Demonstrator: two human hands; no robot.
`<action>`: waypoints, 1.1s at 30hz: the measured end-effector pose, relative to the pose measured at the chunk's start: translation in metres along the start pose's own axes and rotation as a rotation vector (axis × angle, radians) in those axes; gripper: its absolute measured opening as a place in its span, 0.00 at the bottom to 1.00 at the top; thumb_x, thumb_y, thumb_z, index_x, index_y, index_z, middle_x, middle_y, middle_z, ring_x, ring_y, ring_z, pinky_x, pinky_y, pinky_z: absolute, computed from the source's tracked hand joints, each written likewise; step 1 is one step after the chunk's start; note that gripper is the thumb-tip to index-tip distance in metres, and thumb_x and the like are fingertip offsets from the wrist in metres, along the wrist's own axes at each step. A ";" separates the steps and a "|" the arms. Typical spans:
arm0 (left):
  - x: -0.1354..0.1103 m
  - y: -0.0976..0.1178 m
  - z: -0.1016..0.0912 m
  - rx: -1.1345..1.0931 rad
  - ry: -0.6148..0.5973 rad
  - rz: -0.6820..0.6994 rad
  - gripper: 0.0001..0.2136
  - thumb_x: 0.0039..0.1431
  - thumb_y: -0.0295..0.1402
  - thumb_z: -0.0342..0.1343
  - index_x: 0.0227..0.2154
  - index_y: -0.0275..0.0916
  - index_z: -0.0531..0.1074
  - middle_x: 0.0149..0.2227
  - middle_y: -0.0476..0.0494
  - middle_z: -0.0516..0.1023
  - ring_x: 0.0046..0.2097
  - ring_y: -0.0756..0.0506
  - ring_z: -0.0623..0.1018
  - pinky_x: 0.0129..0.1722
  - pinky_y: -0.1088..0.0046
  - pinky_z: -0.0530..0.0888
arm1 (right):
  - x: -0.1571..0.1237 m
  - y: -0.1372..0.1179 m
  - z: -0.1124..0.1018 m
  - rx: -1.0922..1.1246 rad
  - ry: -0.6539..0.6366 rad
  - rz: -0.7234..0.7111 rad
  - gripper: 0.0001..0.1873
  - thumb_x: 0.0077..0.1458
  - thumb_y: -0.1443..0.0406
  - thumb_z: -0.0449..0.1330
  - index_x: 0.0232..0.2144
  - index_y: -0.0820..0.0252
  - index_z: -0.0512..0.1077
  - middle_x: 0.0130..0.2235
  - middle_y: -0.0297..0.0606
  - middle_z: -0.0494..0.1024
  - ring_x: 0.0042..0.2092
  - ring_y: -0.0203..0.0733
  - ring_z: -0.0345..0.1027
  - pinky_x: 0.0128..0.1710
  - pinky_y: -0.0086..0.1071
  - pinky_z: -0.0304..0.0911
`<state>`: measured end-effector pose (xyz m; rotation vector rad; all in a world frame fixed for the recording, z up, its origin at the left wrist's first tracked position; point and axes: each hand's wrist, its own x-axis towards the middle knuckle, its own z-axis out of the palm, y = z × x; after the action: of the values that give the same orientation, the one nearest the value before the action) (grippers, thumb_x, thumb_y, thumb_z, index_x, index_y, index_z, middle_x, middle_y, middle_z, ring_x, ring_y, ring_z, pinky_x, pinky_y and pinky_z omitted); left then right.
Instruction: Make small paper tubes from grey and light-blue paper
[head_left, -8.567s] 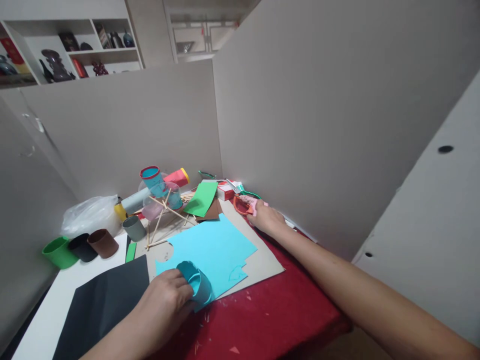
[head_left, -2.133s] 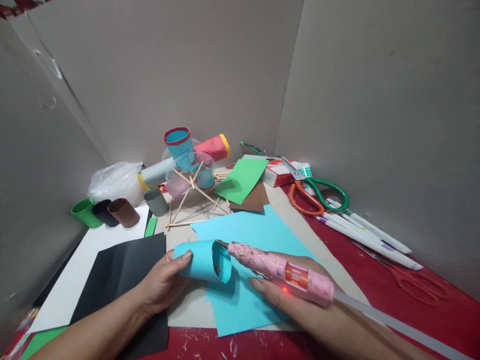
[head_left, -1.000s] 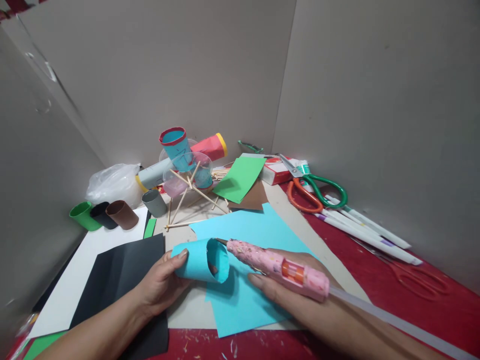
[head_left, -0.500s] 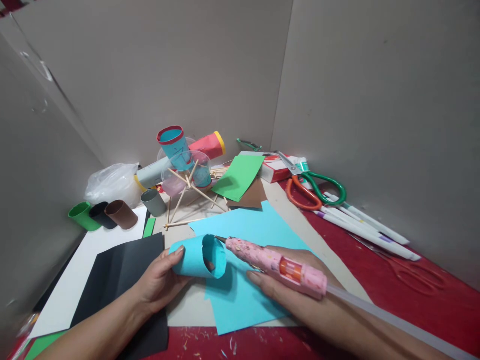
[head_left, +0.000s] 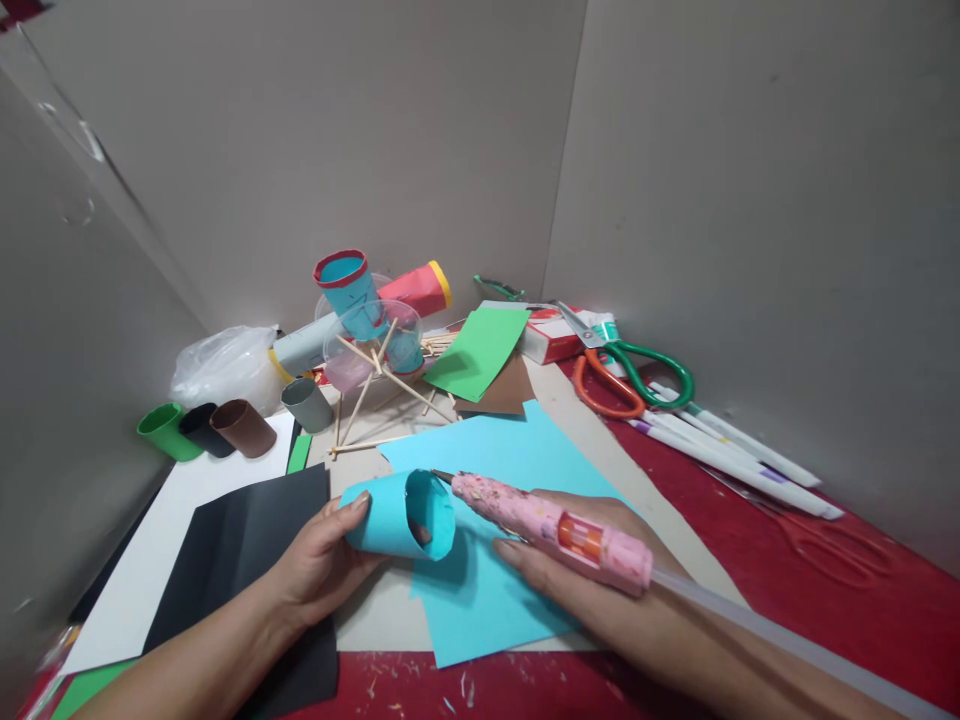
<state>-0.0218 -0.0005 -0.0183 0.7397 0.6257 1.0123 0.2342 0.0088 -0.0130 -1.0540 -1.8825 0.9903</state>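
Note:
My left hand (head_left: 319,565) is wrapped around a rolled light-blue paper tube (head_left: 394,515), holding it on its side with the open end facing right. My right hand (head_left: 577,575) grips a pink glue gun (head_left: 551,525) with a clear glue stick trailing out behind it. The gun's metal tip touches the rim of the tube's open end. Both sit above a light-blue paper sheet (head_left: 499,470) lying on grey cardboard (head_left: 585,440).
A black sheet (head_left: 240,540) and white sheet lie at left. Green, black and brown paper cups (head_left: 202,430) stand at far left. A stick-and-cup model (head_left: 367,330), green paper (head_left: 480,350), scissors (head_left: 630,375) and white markers (head_left: 727,450) crowd the back and right. Grey partitions wall in the table.
Over the last half second almost nothing moved; the glue gun tip stays at the tube's rim. Earlier, my right hand fetched the glue gun from the back right and the tube was lifted.

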 end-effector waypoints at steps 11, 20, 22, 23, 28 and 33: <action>-0.001 0.001 -0.001 0.004 0.014 -0.009 0.16 0.59 0.38 0.62 0.44 0.31 0.79 0.40 0.36 0.84 0.42 0.42 0.83 0.47 0.68 0.77 | 0.000 0.004 0.001 -0.090 0.031 -0.047 0.13 0.57 0.65 0.62 0.45 0.52 0.79 0.44 0.34 0.83 0.45 0.48 0.79 0.43 0.32 0.76; -0.001 0.003 -0.003 -0.002 0.056 0.007 0.14 0.57 0.38 0.64 0.41 0.33 0.80 0.36 0.40 0.84 0.41 0.42 0.83 0.46 0.69 0.78 | 0.000 0.004 0.001 -0.083 -0.008 -0.028 0.13 0.58 0.64 0.60 0.45 0.52 0.79 0.44 0.35 0.83 0.46 0.48 0.78 0.42 0.33 0.76; -0.001 0.004 -0.003 -0.001 0.063 0.010 0.14 0.56 0.38 0.64 0.41 0.32 0.80 0.36 0.40 0.84 0.41 0.42 0.83 0.46 0.69 0.78 | 0.001 0.004 0.000 -0.088 -0.014 -0.030 0.13 0.58 0.64 0.60 0.44 0.52 0.79 0.43 0.35 0.83 0.46 0.49 0.78 0.42 0.33 0.76; -0.001 0.004 -0.003 -0.003 0.063 0.012 0.14 0.56 0.38 0.64 0.41 0.32 0.80 0.36 0.40 0.84 0.41 0.42 0.83 0.46 0.69 0.78 | 0.001 0.004 0.000 -0.092 -0.017 -0.035 0.13 0.58 0.64 0.60 0.44 0.52 0.79 0.43 0.35 0.83 0.47 0.49 0.78 0.42 0.33 0.76; -0.001 0.005 -0.004 -0.008 0.069 0.021 0.13 0.56 0.38 0.64 0.40 0.33 0.80 0.34 0.42 0.83 0.40 0.42 0.83 0.46 0.69 0.78 | 0.000 0.004 0.000 -0.113 -0.013 -0.060 0.12 0.59 0.65 0.60 0.44 0.52 0.79 0.43 0.36 0.83 0.46 0.48 0.78 0.42 0.33 0.76; -0.001 0.006 -0.005 0.016 0.071 0.034 0.15 0.57 0.39 0.64 0.41 0.33 0.79 0.36 0.40 0.84 0.41 0.42 0.82 0.45 0.68 0.77 | 0.001 0.005 -0.001 -0.128 -0.023 -0.069 0.13 0.59 0.64 0.59 0.45 0.51 0.79 0.43 0.34 0.83 0.46 0.48 0.78 0.43 0.32 0.76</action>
<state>-0.0292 0.0015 -0.0160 0.7332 0.6853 1.0694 0.2365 0.0116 -0.0168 -1.0474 -2.0101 0.8553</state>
